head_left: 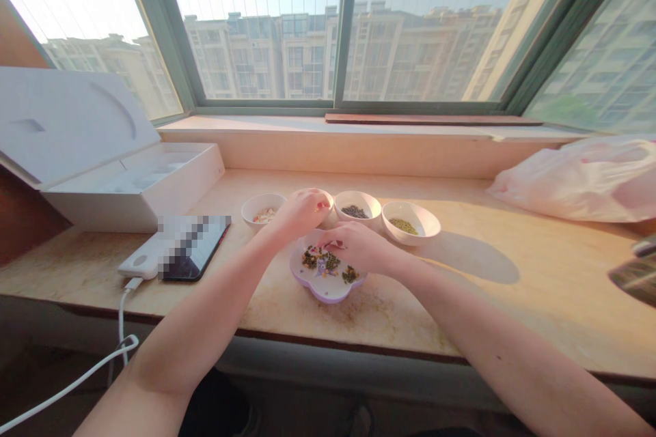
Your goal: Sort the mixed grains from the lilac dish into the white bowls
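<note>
A lilac-rimmed, scalloped plate (331, 293) holds small piles of mixed dark green and yellowish beans or grains over a printed cartoon figure. My right hand (353, 246) reaches over its far side, fingers bent down and drawn together at the beans. Above the second white bowl (328, 213) from the left hovers my left hand (305, 210), its fingers curled into a pinch. That hand hides most of the bowl and its contents. What either hand holds, if anything, is too small to make out.
Other white bowls stand in the row: one with pale pieces (264, 214), one with dark beans (353, 210), one with green beans (402, 226). Left lie a phone (197, 256), a cabled white power bank (141, 256) and an open white box (128, 191). A plastic bag (579, 181) rests right.
</note>
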### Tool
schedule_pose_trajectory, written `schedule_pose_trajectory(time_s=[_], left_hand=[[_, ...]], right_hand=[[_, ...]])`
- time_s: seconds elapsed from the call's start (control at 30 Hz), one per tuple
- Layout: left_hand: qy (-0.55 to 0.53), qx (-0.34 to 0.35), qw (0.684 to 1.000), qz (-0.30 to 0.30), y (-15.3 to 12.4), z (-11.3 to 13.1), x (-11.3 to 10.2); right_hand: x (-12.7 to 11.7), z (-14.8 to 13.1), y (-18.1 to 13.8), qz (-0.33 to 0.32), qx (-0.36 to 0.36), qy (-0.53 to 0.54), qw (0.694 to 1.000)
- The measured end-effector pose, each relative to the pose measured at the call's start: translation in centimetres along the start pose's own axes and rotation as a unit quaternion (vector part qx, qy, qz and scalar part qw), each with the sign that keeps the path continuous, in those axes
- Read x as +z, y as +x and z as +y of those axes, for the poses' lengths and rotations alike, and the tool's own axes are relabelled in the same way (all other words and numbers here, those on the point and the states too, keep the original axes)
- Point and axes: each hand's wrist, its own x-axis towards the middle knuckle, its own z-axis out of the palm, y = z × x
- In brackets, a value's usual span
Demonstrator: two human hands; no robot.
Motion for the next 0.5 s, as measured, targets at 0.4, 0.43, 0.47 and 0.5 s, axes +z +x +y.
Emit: schedule_pose_trajectory(time_s=[0.4,0.43,0.47,0.5], left_hand=[[0.028,-0.017,0.999,0.000,-0.4,0.7,-0.9],[0.030,-0.020,0.999,0.000,-0.5,0.8,-1.1],[0.032,-0.022,0.999,-0.003,-0.6,0.9,-1.3],[0.036,-0.023,0.999,-0.008,-0.6,1.1,-1.4]], right_hand=[[0.0,-0.1,-0.1,0.051,0.024,0.029,0.998],[-0.1,-0.1,-0.1,0.053,0.034,0.053,0.997],[-0.2,0.0,-0.2,0.050,0.043,0.076,0.995],[-0.2,0.0,-0.3,0.043,0.049,0.096,0.993]])
